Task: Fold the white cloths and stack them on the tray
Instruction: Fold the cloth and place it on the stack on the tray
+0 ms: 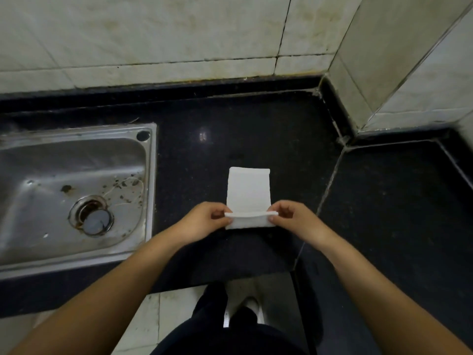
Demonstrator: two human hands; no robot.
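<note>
The cloth (248, 190) lies on the counter (256, 129) between the two hands and stretches away beyond them — its near end is lifted and pinched at the left corner by the left hand (204, 221) and at the right corner by the right hand (294, 220). Left of the left hand a sink (151, 175) is set into the counter, with its drain (93, 217) well left of that hand. Beyond the hands, behind the cloth, the wall (153, 34) rises — a second wall (409, 60) stands far right of the right hand
</note>
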